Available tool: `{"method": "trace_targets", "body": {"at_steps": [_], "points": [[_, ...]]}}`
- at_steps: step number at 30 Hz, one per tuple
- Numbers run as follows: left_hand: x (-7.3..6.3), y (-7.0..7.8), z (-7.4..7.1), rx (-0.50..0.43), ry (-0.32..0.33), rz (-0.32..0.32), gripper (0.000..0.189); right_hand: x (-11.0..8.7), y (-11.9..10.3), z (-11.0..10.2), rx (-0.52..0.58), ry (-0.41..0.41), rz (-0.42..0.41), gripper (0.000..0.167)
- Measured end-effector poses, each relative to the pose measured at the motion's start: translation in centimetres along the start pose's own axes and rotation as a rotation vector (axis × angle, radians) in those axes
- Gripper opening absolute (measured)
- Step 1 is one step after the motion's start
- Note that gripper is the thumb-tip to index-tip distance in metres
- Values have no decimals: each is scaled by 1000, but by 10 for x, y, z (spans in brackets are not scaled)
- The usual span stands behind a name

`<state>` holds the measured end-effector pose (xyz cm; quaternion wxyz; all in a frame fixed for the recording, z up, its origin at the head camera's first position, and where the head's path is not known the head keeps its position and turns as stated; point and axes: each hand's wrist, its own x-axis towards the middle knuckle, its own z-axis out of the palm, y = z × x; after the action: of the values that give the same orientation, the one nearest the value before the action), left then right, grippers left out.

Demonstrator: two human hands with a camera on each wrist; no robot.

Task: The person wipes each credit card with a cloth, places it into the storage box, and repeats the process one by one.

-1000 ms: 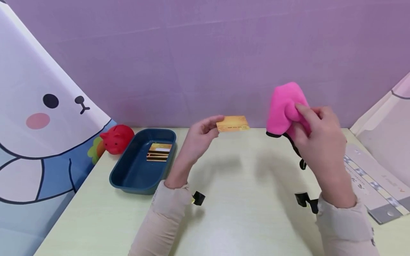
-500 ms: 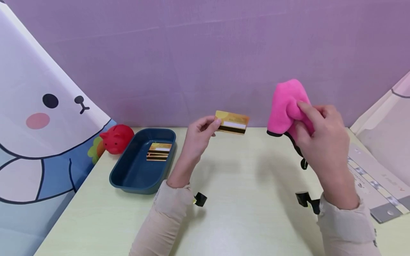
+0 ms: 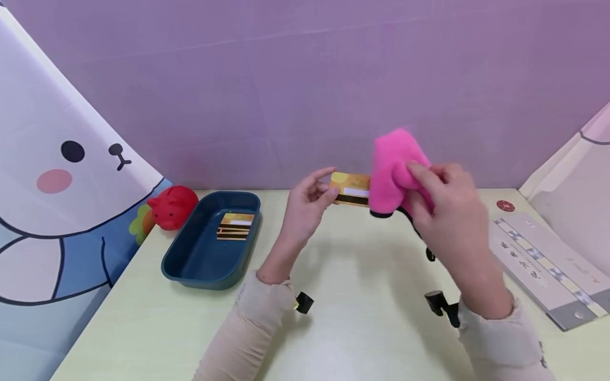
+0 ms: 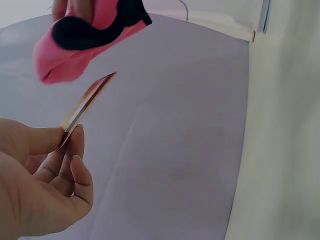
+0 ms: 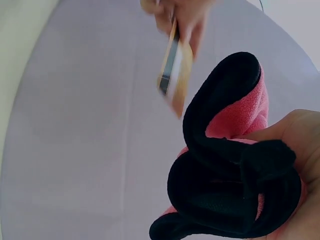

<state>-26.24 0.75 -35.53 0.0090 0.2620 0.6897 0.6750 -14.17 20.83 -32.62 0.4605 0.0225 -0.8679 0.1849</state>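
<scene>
Between thumb and fingers my left hand (image 3: 305, 211) pinches a gold bank card (image 3: 347, 181), its black stripe and white strip facing me. My right hand (image 3: 455, 222) grips a bunched pink fleece piece (image 3: 388, 169) with black edging and a small black loop (image 3: 430, 254). In the right wrist view, the black lining (image 5: 210, 195) forms folded openings toward the camera. The fleece hides the card's right end in the head view. The left wrist view shows a gap between the card (image 4: 89, 102) and the fleece (image 4: 62, 67).
A dark blue tray (image 3: 190, 267) stands at the left, holding several similar cards (image 3: 236, 219). Behind it sits a red piggy bank (image 3: 172, 208). Along the right lie a grey printed folder (image 3: 534, 264) and a red round chip (image 3: 505, 206). A purple cloth backdrop (image 3: 305, 95) hangs behind the table.
The card has turned so its striped side faces me. My right hand has brought the fleece left toward it, and my left hand has shifted slightly right. The red chip is now uncovered.
</scene>
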Motion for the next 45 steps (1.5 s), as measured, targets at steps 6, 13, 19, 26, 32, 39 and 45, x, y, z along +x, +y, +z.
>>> {"method": "trace_targets", "body": {"at_steps": [6,13,19,26,32,39,45], "points": [[-3,-3,9,-3,-35,-38,37,-10,-17,21,-3,-57,-154,33],[-9,-3,16,23,-84,-33,40,-19,-26,37,-16,-38,-206,28],[-6,1,13,22,-119,-35,35,-17,-19,34,-45,-102,-131,30],[-3,8,-3,-4,-149,-45,33,-9,-1,24,-71,-106,-12,33],[-1,13,-17,9,-120,-64,38,-5,18,13,-101,-105,112,36],[2,9,-18,13,-82,-48,39,-2,21,4,-81,-51,151,37],[-1,1,0,63,-72,-71,38,-4,0,8,-19,-76,-31,38]]}}
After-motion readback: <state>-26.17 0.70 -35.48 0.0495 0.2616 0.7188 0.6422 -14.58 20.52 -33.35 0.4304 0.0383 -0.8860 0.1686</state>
